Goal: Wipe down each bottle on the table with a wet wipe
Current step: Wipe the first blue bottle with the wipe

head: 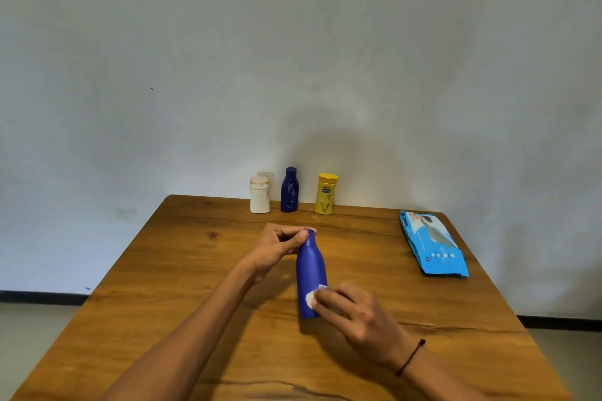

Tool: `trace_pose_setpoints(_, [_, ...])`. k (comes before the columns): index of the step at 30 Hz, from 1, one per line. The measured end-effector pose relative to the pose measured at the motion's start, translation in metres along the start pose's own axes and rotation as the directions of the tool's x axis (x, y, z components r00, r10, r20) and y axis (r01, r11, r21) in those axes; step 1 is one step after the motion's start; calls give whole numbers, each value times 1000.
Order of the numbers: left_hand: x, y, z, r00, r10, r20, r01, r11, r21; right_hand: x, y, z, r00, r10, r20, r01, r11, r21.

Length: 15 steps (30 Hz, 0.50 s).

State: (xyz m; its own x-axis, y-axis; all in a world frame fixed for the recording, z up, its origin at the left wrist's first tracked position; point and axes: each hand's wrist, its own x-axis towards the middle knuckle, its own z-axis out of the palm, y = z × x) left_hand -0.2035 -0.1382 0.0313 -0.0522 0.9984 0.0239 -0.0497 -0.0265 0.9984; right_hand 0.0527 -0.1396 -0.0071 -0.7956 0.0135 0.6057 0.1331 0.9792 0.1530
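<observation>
Wiping is best done with the blue bottle point(311, 273) kept upright near the middle of the desk point(182, 270), its cap pinched by the left hand point(277, 247) while the folded wet wipe point(311, 298), gripped in the right hand point(355, 312), is drawn round the lower body (the far side probably needs a turn). The bottle appears matte, slim-necked and plain. Three more bottles point(290, 192) are lined along the far edge; a wipes pack point(433, 247) lies by the right edge.
</observation>
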Motion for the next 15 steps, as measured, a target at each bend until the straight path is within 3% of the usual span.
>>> trace_pose_setpoints(6, [-4,-9,4,999,-27,35,28,999,-34,16,10,-6,996,79,-43,-77,996,40])
trace_pose_setpoints(9, [-5,-10,9,997,-4,72,6,1000,-29,46,23,-12,954,289,-79,-278,952,128])
trace_pose_setpoints(12, [-5,-10,10,999,11,53,-9,999,-40,60,20,-12,831,554,-41,-516,797,315])
trace_pose_setpoints(13, [-5,-10,8,999,9,36,-8,999,-45,58,15,-10,811,583,-41,-537,770,344])
trace_pose_setpoints(15, [-6,-11,4,1000,0,-12,-1,997,-78,45,1,-5,839,541,-62,-488,797,357])
